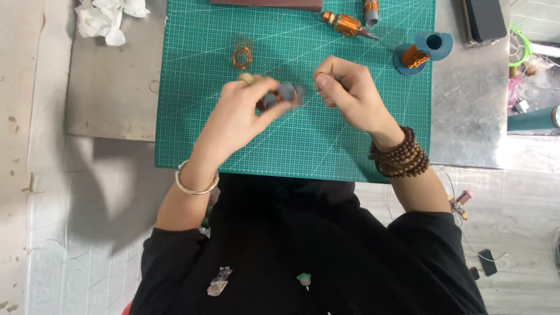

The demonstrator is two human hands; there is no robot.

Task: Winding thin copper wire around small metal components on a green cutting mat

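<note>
My left hand [242,114] holds a small grey spool with copper wire [281,95] over the green cutting mat [198,134]; the spool is blurred. My right hand [345,90] is just right of it, fingers pinched together, apparently on thin wire that I cannot make out. A loose coil of copper wire [242,57] lies on the mat behind my left hand.
At the mat's far edge lie a copper-wound coil [344,24], a grey wound piece [371,10] and a teal spool of copper wire [423,51]. White crumpled paper [108,16] sits at the far left. A black box [484,18] stands at the right on the metal table [111,87].
</note>
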